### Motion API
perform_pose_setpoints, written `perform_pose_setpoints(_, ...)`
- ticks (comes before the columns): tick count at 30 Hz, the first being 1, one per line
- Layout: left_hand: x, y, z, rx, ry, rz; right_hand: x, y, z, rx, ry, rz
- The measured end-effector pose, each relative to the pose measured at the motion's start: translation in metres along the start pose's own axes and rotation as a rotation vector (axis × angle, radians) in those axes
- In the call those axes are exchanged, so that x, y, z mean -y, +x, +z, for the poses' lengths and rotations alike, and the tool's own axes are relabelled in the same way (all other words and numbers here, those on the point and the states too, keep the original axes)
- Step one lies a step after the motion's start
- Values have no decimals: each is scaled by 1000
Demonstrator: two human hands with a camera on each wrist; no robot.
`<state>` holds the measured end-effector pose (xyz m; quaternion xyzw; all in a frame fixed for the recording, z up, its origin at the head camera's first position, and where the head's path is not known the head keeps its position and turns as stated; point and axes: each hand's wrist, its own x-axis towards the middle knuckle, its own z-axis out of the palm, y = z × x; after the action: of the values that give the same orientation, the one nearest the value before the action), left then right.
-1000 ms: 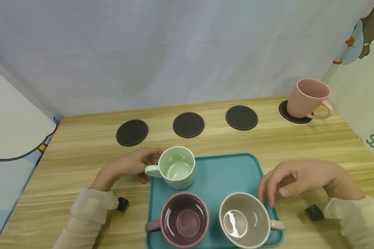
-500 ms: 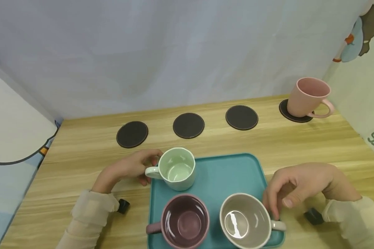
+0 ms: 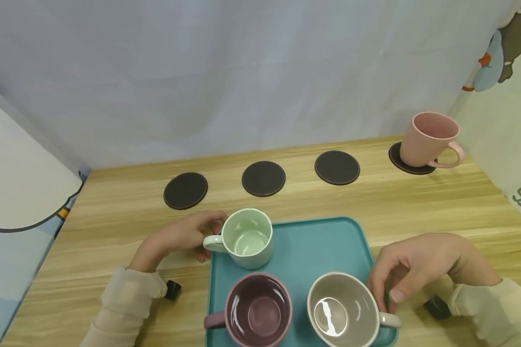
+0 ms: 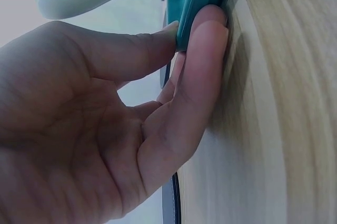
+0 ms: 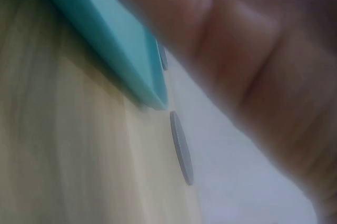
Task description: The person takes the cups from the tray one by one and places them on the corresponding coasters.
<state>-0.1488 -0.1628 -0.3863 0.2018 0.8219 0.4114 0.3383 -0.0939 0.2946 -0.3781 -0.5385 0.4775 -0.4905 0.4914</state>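
In the left wrist view, my left hand (image 4: pixel 131 108) pinches the rim of a teal tray (image 4: pixel 192 8), thumb on one side and fingers on the other. On the tray (image 3: pixel 317 241) stand a pale green mug (image 3: pixel 248 241), a mauve mug (image 3: pixel 258 308) and a beige mug (image 3: pixel 343 311), all upright. The green mug's handle points at my left hand. My right hand (image 3: pixel 421 262) hangs with bent fingers over the tray's right edge, beside the beige mug and its handle. Its fingertips are partly hidden, so contact with mug or tray cannot be made out.
Black round coasters lie along the back of the wooden table: a left one (image 3: pixel 185 190), a middle one (image 3: pixel 263 178) and a right one (image 3: pixel 337 167). A pink mug (image 3: pixel 430 142) stands on another coaster (image 3: pixel 405 161) at far right. A pale cloth (image 3: pixel 243 82) hangs behind.
My right hand has lowered slightly, its fingers coming down beside the beige mug's handle. The left hand stays at the tray's edge, and the mugs keep their places.
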Motion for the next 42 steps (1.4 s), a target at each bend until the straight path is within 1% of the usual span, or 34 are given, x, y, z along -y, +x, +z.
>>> perform_pose_setpoints(6, 3, 0, 2, 5, 0, 9, -5, 5, 3, 14, -6, -5)
perform_pose_setpoints(9, 3, 0, 2, 11, 7, 5, -8, 10, 5, 45, -5, -6)
perform_pose_setpoints(14, -1, 0, -2, -9, 18, 6, -11, 19, 6, 103, 29, 6)
perform_pose_setpoints(20, -3, -1, -1, 15, -7, -2, -13, 25, 10, 153, 47, 45)
perform_pose_setpoints(23, -2, -1, 0, 12, -11, -3, -13, 26, 9, 175, 39, 49)
perform_pose_setpoints(29, -2, -2, 1, 2, -4, 2, -13, 28, 8, 185, 68, 64)
perform_pose_setpoints(37, 0, -2, 5, 14, -14, 4, -16, 31, 10, 175, 73, 9)
perform_pose_setpoints(42, 1, -1, 2, -2, 6, 12, -16, 30, 6, 148, 59, -35)
